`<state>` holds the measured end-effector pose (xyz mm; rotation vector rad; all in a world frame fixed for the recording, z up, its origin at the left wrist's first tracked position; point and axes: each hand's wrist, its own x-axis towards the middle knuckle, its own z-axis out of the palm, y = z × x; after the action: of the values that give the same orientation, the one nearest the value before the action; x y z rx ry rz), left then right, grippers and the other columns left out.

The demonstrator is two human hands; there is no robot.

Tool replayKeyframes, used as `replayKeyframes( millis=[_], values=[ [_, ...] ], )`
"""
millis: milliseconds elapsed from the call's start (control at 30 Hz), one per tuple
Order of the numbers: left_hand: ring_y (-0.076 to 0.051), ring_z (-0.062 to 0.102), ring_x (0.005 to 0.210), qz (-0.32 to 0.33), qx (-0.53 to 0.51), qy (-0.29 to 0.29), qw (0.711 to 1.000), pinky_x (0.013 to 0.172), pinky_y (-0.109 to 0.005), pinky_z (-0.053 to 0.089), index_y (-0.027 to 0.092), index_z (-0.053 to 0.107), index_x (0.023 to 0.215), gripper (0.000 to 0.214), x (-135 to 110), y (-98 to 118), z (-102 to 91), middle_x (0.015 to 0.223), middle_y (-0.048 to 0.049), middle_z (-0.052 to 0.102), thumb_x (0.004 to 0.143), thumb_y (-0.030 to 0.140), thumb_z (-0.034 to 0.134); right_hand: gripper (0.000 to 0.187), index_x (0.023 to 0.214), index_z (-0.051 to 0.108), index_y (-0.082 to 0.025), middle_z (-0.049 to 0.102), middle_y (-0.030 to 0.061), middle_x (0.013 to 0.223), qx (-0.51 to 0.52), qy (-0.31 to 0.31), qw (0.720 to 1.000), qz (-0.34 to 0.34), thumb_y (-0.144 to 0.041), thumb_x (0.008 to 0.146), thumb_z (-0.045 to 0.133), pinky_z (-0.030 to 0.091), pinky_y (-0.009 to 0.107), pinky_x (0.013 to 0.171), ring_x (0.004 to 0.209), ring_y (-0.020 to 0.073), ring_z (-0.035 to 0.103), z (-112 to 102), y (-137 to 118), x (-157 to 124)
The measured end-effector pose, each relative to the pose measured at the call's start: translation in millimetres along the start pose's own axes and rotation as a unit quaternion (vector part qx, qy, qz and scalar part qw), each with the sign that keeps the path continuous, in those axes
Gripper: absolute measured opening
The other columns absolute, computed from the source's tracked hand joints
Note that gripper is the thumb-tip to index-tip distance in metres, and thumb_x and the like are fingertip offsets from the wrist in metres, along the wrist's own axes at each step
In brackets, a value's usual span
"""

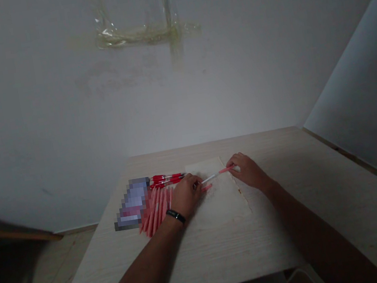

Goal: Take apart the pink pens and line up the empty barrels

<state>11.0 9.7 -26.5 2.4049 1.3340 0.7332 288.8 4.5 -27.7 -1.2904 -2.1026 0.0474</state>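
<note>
A slim pen (211, 177), pinkish toward one end and whitish along the rest, spans the gap between my hands above a pale sheet (219, 207). My right hand (248, 171) pinches its pink end. At the whitish end, the fingers of my left hand (186, 194) are closed around the tip, which they partly hide. Just below those fingertips lies a short pink piece (207, 188), perhaps a cap. Several pink pens (155, 212) lie side by side left of my left hand, partly covered by it. Behind them rest several red pens (166, 181) with clear ends.
A phone-like flat object (132, 204), blurred out, lies at the left of the pale wooden table (206, 257). The table's back edge meets a grey wall (183, 109) with yellowed tape (137, 36) on it. Dark wooden furniture (18, 238) stands at the far left.
</note>
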Motion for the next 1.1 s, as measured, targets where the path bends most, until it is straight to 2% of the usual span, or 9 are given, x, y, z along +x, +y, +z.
replayKeyframes(
  millis=[333, 667, 833, 933, 1100],
  values=[
    [-0.016, 0.059, 0.080, -0.002, 0.018, -0.012, 1.000, 0.067, -0.025, 0.040, 0.020, 0.069, 0.090, 0.012, -0.5, 6.0, -4.1, 0.091, -0.0045, 0.064, 0.090, 0.021, 0.057, 0.015, 0.087, 0.060, -0.019, 0.063, 0.0043, 0.087, 0.003, -0.008, 1.000, -0.013, -0.007, 0.080, 0.064, 0.041, 0.034, 0.080, 0.085, 0.0207, 0.054, 1.5, 0.8, -0.9],
    [-0.015, 0.060, 0.080, 0.047, -0.057, -0.028, 0.997, 0.068, -0.024, 0.042, 0.021, 0.070, 0.099, 0.014, 0.2, 12.2, -1.4, 0.093, -0.0040, 0.067, 0.089, 0.022, 0.061, 0.006, 0.092, 0.064, -0.019, 0.063, 0.0042, 0.089, 0.065, -0.093, 0.992, -0.058, -0.015, 0.088, 0.064, 0.042, 0.031, 0.081, 0.089, 0.0189, 0.055, 17.3, -38.6, -0.7],
    [-0.016, 0.061, 0.082, 0.041, -0.085, -0.023, 0.995, 0.071, -0.026, 0.046, 0.022, 0.067, 0.109, 0.022, 0.8, 12.3, -1.2, 0.094, -0.0030, 0.068, 0.087, 0.025, 0.065, 0.009, 0.097, 0.066, -0.019, 0.064, 0.0049, 0.091, 0.065, -0.106, 0.991, -0.048, -0.015, 0.090, 0.062, 0.042, 0.031, 0.081, 0.090, 0.0189, 0.055, 19.2, -40.0, -2.5],
    [-0.017, 0.062, 0.087, 0.048, -0.097, -0.023, 0.994, 0.076, -0.028, 0.049, 0.023, 0.063, 0.117, 0.031, -0.2, 12.9, -0.7, 0.099, -0.0037, 0.068, 0.087, 0.031, 0.066, 0.009, 0.095, 0.065, -0.019, 0.064, 0.0041, 0.090, 0.082, -0.101, 0.991, -0.033, -0.014, 0.088, 0.063, 0.043, 0.030, 0.080, 0.088, 0.0178, 0.056, 19.5, -38.9, -2.2],
    [-0.023, 0.060, 0.109, 0.066, -0.103, -0.042, 0.992, 0.094, -0.038, 0.049, 0.024, 0.046, 0.139, 0.065, -2.1, 8.6, 3.1, 0.122, -0.0092, 0.062, 0.081, 0.040, 0.073, 0.013, 0.093, 0.063, -0.020, 0.064, 0.0025, 0.089, 0.105, -0.091, 0.990, 0.000, -0.010, 0.085, 0.063, 0.044, 0.028, 0.079, 0.084, 0.0164, 0.058, 18.7, -41.3, -1.2]
  ],
)
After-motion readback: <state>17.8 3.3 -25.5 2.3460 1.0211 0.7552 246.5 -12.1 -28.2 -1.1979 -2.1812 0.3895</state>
